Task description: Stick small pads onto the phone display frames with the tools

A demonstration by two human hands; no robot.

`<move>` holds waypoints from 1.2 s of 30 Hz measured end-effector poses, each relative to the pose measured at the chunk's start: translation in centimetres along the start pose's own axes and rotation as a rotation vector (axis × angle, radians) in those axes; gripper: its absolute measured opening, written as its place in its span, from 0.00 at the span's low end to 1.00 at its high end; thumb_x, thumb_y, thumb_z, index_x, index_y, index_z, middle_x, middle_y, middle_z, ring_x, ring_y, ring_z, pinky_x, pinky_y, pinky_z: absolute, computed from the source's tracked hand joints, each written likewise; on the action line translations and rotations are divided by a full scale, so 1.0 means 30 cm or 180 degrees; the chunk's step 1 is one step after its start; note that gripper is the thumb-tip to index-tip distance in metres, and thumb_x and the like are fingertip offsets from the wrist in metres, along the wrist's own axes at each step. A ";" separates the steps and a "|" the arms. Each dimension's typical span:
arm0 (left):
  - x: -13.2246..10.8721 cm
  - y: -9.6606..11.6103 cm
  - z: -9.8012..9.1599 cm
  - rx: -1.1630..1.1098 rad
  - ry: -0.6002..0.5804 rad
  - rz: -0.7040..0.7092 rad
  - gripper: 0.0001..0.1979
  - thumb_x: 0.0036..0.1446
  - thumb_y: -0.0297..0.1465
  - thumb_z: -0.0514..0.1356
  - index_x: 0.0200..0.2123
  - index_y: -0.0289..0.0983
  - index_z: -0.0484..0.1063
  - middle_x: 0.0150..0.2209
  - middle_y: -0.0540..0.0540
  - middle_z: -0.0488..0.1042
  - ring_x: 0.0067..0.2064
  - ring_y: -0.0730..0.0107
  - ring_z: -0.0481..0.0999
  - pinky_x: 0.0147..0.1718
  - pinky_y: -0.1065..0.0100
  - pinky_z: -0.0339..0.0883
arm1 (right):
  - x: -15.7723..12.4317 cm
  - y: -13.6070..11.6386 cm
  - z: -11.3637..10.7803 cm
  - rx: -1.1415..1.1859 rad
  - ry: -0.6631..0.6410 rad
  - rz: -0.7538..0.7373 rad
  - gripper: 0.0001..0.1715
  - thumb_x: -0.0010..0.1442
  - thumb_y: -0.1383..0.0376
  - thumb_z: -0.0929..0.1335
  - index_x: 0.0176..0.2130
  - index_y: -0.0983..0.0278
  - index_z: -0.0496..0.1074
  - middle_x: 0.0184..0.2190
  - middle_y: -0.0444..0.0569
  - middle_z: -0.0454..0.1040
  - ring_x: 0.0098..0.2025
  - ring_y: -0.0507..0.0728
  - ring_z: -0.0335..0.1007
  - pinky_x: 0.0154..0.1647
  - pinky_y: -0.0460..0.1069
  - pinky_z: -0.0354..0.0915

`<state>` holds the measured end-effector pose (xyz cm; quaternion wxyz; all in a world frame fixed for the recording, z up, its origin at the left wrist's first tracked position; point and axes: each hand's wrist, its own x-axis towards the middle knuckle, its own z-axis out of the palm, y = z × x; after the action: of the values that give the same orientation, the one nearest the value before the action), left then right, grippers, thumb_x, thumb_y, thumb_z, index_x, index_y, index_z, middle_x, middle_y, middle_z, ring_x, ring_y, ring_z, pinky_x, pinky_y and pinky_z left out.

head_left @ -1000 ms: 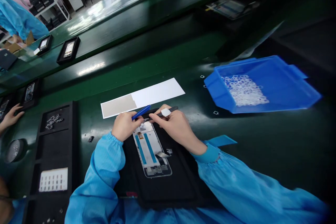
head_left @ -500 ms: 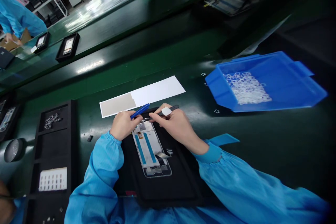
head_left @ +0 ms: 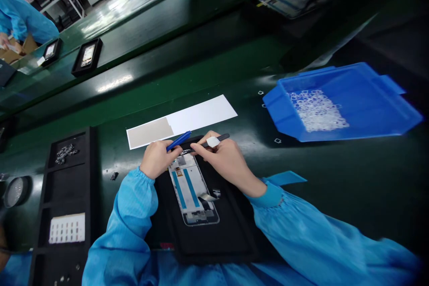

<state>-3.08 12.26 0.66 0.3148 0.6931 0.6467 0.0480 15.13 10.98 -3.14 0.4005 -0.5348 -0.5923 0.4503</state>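
Observation:
An opened phone body (head_left: 196, 196) lies in a black padded holder (head_left: 214, 243) in front of me. It has two blue strips along its middle and a loose flex cable (head_left: 208, 197) near its lower right side. My left hand (head_left: 158, 159) is closed round a slim blue tool (head_left: 179, 141) and rests at the phone's top left corner. In my right hand (head_left: 225, 157), pinched between thumb and fingers, are dark tweezers (head_left: 222, 137) with a white wrap. Their tip points left to the phone's top edge, close to my left fingertips. What lies between them is too small to make out.
A blue bin (head_left: 368, 107) of small white frames stands at right. At left is a black compartment tray (head_left: 63, 187) with small parts and a white card (head_left: 67, 228). Beyond my hands lies a white sheet (head_left: 201, 114). Black trays (head_left: 87, 58) sit by a co-worker's sleeve (head_left: 30, 15).
My hands and both tools stay almost in the same place at the phone's top edge. The view has shifted slightly. The co-worker's hands at the far left have moved a little.

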 end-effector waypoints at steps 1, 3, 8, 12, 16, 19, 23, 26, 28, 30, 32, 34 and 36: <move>0.000 0.000 0.000 0.0011 0.0001 -0.0004 0.10 0.60 0.33 0.58 0.31 0.36 0.78 0.22 0.52 0.67 0.28 0.71 0.68 0.28 0.71 0.55 | -0.001 0.000 0.000 0.0000 0.0006 -0.0003 0.24 0.59 0.46 0.68 0.26 0.62 0.70 0.26 0.49 0.72 0.30 0.61 0.73 0.26 0.49 0.61; 0.000 0.000 -0.001 0.0028 -0.0007 -0.0015 0.10 0.59 0.33 0.58 0.31 0.36 0.78 0.21 0.52 0.67 0.28 0.70 0.69 0.28 0.71 0.55 | -0.002 0.001 0.001 -0.0013 0.0011 -0.0023 0.25 0.60 0.45 0.68 0.26 0.63 0.70 0.26 0.49 0.72 0.30 0.62 0.73 0.25 0.49 0.61; -0.002 0.002 0.002 0.0075 -0.0021 -0.0019 0.07 0.59 0.32 0.60 0.32 0.38 0.78 0.22 0.53 0.68 0.27 0.71 0.69 0.27 0.71 0.54 | -0.003 0.005 0.002 -0.0060 0.0033 -0.0057 0.26 0.61 0.44 0.67 0.26 0.62 0.70 0.27 0.49 0.73 0.30 0.62 0.73 0.25 0.49 0.62; -0.005 0.011 0.007 0.0268 -0.0007 -0.0060 0.05 0.60 0.33 0.62 0.34 0.39 0.77 0.23 0.53 0.69 0.28 0.69 0.69 0.27 0.70 0.53 | -0.004 0.007 0.003 -0.0115 0.0063 -0.0100 0.23 0.61 0.48 0.67 0.27 0.63 0.70 0.28 0.49 0.73 0.29 0.60 0.72 0.27 0.49 0.61; -0.006 0.023 0.003 0.0557 -0.0065 -0.0097 0.06 0.61 0.34 0.62 0.34 0.39 0.76 0.25 0.51 0.71 0.31 0.66 0.71 0.27 0.69 0.50 | -0.009 0.005 0.000 -0.0301 0.0039 -0.0205 0.24 0.62 0.47 0.65 0.26 0.62 0.69 0.27 0.49 0.73 0.29 0.59 0.69 0.27 0.50 0.58; -0.005 0.029 -0.002 0.0592 -0.0131 -0.0114 0.06 0.61 0.35 0.62 0.34 0.39 0.75 0.26 0.50 0.72 0.32 0.65 0.72 0.27 0.69 0.50 | -0.015 0.007 -0.002 -0.0305 0.0071 -0.0304 0.23 0.63 0.47 0.65 0.27 0.62 0.67 0.25 0.47 0.71 0.26 0.58 0.68 0.26 0.50 0.57; -0.004 0.027 -0.001 0.0535 -0.0109 -0.0124 0.07 0.61 0.35 0.61 0.34 0.39 0.75 0.27 0.51 0.72 0.32 0.65 0.72 0.27 0.69 0.50 | -0.021 0.013 0.001 -0.0174 0.0127 -0.0444 0.23 0.65 0.48 0.65 0.28 0.62 0.68 0.26 0.47 0.70 0.27 0.58 0.68 0.26 0.50 0.57; -0.004 0.024 0.001 0.0500 -0.0103 -0.0103 0.07 0.61 0.35 0.61 0.33 0.38 0.74 0.26 0.51 0.72 0.31 0.67 0.71 0.27 0.69 0.50 | -0.024 0.015 0.006 -0.0379 0.0107 -0.0575 0.24 0.66 0.48 0.65 0.28 0.62 0.68 0.26 0.48 0.70 0.28 0.58 0.68 0.27 0.50 0.57; -0.005 0.023 0.001 0.0463 -0.0109 -0.0098 0.06 0.61 0.34 0.61 0.33 0.38 0.74 0.26 0.51 0.71 0.30 0.68 0.70 0.26 0.70 0.50 | -0.025 0.016 0.007 -0.0507 0.0104 -0.0662 0.24 0.67 0.49 0.64 0.28 0.63 0.69 0.27 0.48 0.71 0.27 0.58 0.68 0.27 0.50 0.56; -0.006 0.022 0.001 0.0425 -0.0110 -0.0088 0.06 0.61 0.34 0.61 0.34 0.38 0.74 0.26 0.52 0.71 0.30 0.68 0.70 0.26 0.70 0.50 | -0.025 0.018 0.008 -0.0547 0.0121 -0.0746 0.23 0.67 0.49 0.64 0.29 0.63 0.68 0.26 0.48 0.71 0.26 0.57 0.68 0.26 0.50 0.56; -0.006 0.021 0.001 0.0392 -0.0102 -0.0081 0.06 0.61 0.34 0.61 0.34 0.38 0.74 0.25 0.52 0.70 0.29 0.69 0.69 0.26 0.71 0.51 | -0.026 0.021 0.008 -0.0533 0.0152 -0.0814 0.22 0.68 0.51 0.64 0.29 0.63 0.68 0.25 0.47 0.70 0.25 0.57 0.67 0.25 0.49 0.56; -0.007 0.019 0.003 0.0357 -0.0105 -0.0083 0.06 0.61 0.34 0.61 0.34 0.38 0.74 0.25 0.52 0.69 0.29 0.69 0.69 0.27 0.71 0.51 | -0.026 0.021 0.010 -0.0540 0.0193 -0.0880 0.21 0.68 0.52 0.65 0.29 0.63 0.68 0.25 0.46 0.69 0.24 0.56 0.67 0.24 0.49 0.56; -0.008 0.016 0.004 0.0322 -0.0105 -0.0063 0.06 0.61 0.33 0.61 0.34 0.38 0.75 0.25 0.53 0.70 0.29 0.70 0.69 0.27 0.71 0.52 | -0.026 0.021 0.014 -0.0582 0.0242 -0.0958 0.21 0.68 0.52 0.65 0.29 0.63 0.67 0.24 0.45 0.69 0.23 0.55 0.66 0.24 0.49 0.55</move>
<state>-2.64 12.02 0.87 0.2905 0.7024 0.6498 0.0008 14.98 10.17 -3.85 0.4352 -0.4910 -0.6886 0.3090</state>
